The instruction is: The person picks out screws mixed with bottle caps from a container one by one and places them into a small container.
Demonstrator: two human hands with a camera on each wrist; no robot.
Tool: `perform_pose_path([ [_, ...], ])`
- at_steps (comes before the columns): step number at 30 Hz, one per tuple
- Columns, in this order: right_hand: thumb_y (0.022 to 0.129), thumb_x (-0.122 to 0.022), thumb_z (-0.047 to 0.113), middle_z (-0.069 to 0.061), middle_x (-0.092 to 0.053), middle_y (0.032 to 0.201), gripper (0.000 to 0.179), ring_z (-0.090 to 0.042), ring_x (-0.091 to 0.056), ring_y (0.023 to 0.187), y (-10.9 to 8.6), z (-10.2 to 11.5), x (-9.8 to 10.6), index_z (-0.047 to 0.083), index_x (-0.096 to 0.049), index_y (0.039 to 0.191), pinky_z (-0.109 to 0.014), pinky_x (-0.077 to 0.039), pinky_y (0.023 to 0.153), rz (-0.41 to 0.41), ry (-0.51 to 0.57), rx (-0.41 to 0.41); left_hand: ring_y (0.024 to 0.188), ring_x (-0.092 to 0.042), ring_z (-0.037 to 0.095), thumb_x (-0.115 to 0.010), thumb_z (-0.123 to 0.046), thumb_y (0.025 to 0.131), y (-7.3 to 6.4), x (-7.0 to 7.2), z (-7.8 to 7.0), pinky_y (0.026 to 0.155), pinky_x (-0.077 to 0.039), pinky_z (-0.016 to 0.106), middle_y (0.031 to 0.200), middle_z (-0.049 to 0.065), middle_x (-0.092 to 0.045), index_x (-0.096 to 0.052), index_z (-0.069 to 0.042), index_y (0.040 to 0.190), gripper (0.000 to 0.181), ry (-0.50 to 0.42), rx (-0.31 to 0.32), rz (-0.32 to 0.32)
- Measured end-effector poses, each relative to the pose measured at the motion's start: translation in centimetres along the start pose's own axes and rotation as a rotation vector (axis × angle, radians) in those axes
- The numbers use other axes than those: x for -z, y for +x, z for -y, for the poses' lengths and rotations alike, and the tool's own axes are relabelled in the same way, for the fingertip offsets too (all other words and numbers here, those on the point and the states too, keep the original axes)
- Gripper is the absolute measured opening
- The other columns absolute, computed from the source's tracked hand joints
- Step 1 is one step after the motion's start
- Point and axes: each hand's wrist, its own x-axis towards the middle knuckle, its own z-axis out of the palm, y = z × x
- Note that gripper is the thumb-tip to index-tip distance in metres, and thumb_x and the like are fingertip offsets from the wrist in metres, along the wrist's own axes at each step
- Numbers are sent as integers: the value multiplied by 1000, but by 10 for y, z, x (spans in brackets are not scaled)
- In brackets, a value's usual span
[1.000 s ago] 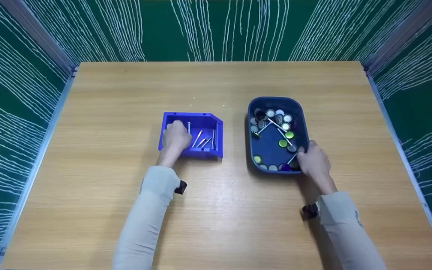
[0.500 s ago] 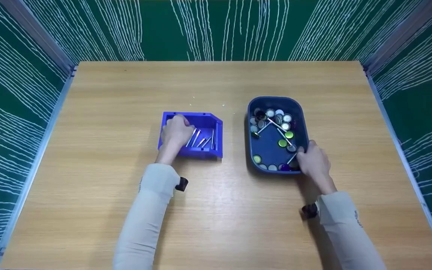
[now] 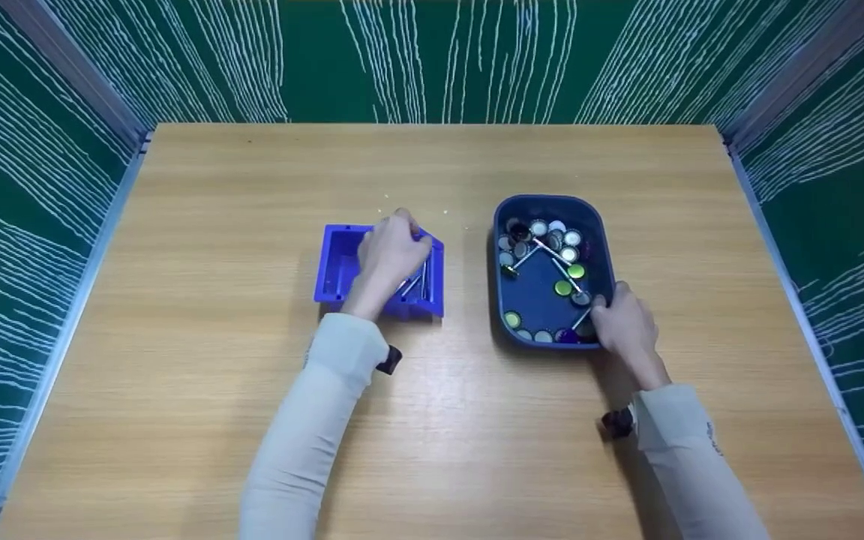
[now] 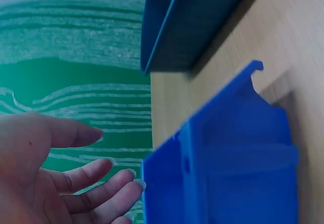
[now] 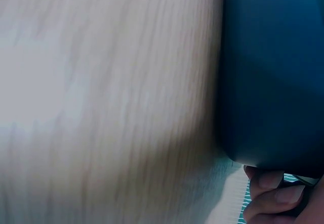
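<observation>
My left hand (image 3: 391, 251) hovers over the blue plastic bin (image 3: 333, 266), covering its middle. In the left wrist view the fingers of this hand (image 4: 63, 181) are spread from the thumb, loosely bent, with nothing between them, beside the bin's rim. Slim silver screws (image 3: 424, 279) lie at the bin's right side, partly hidden by the hand. With my right hand (image 3: 627, 322) I grip the lower right rim of a dark blue tub (image 3: 533, 298). The right wrist view shows curled fingers (image 5: 276, 196) at the tub's edge.
Inside the tub are several bottle caps (image 3: 575, 271), green, white and dark, among a few long screws (image 3: 568, 277). White specks lie on the wooden table (image 3: 214, 300) behind the bin. Green walls with white streaks (image 3: 432, 60) enclose the table's back and sides.
My left hand has lifted from the bin's left part and moved right and away from me, uncovering the left part and covering some screws. The right hand and the tub stay put.
</observation>
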Motion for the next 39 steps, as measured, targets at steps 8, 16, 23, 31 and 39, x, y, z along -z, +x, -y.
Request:
perform_pose_path([
  [8,100,-35,31,-37,-57,122,50,-47,-58,107,3,1,0,-9,-45,128,-59,-45,82,12,1,3,108,-65,27,-62,-29,92,0,-7,-32,89,-51,42,117,6,-68,-62,-13,117,29,50,-98,52],
  [16,100,-35,31,-37,-58,119,48,-48,-58,106,4,3,1,-8,-46,126,-58,-45,81,8,-4,12,103,-64,22,-65,-29,91,-11,-31,-58,88,-51,39,108,4,-67,-63,-13,112,26,33,-216,94],
  [23,99,-35,31,-37,-60,115,46,-50,-60,105,5,3,1,-8,-49,120,-57,-45,75,-19,-3,26,105,-64,22,-64,-27,92,-19,-51,-79,87,-52,37,112,2,-68,-63,-16,112,23,90,-306,106],
  [31,100,-35,30,-36,-60,114,45,-47,-60,102,5,2,2,-8,-48,121,-55,-45,75,-5,1,25,106,-64,17,-63,-25,94,-28,-87,-97,89,-52,31,114,-1,-66,-63,-18,115,23,100,-377,179],
  [39,99,-37,30,-35,-61,108,45,-47,-60,96,2,-2,-1,-9,-49,119,-51,-44,68,-20,8,25,104,-67,14,-66,-22,91,-37,-135,-105,82,-53,30,113,-6,-71,-69,-21,112,22,1,-356,257],
])
